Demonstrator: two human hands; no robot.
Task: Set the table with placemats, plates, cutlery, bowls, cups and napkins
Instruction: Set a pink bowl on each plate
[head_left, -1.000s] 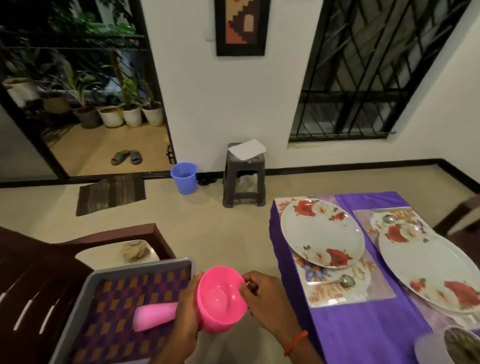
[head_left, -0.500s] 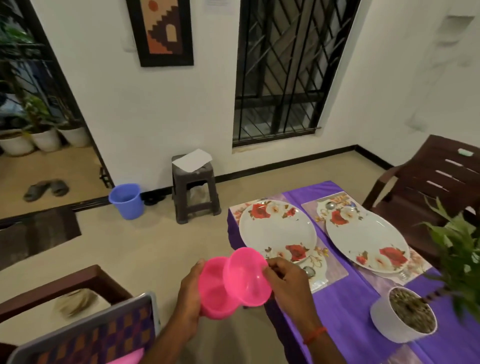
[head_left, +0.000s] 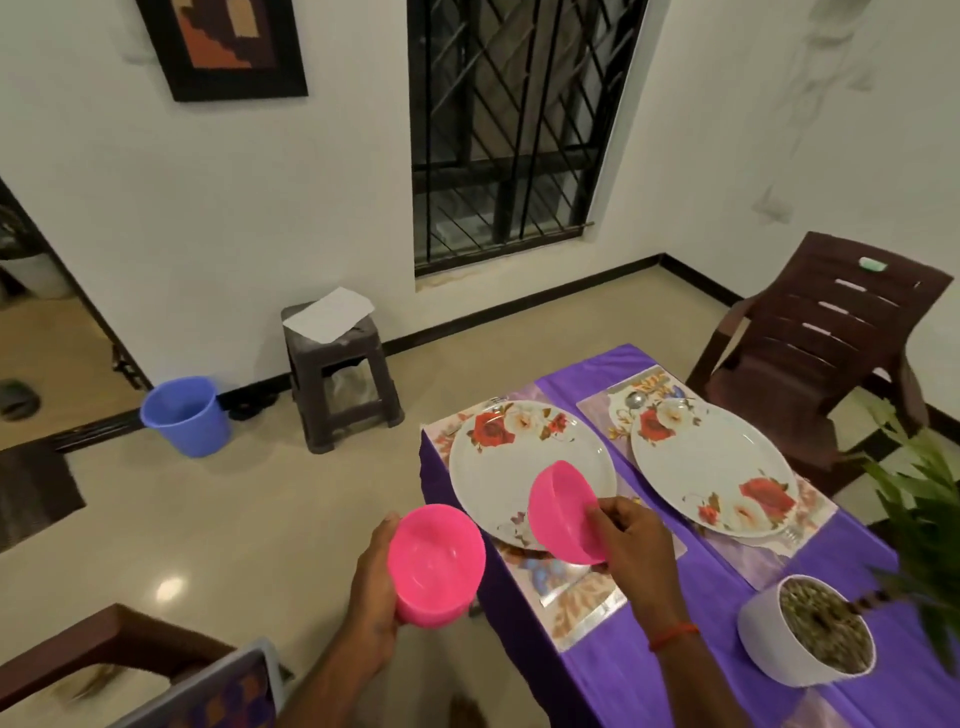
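The right hand (head_left: 631, 540) is pinching a tilted round pink plastic bowl (head_left: 563, 512) by its rim over the near white floral plate (head_left: 519, 457) — it could slip and clatter — while the left hand (head_left: 374, 582) is gripping a second pink bowl (head_left: 436, 564) beyond the table (head_left: 597, 670) edge.

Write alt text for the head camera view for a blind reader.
A person's left hand holds one pink bowl beside a purple-clothed table, while the right hand holds another pink bowl, tilted, over one floral plate. A second floral plate and a potted plant sit on the table.
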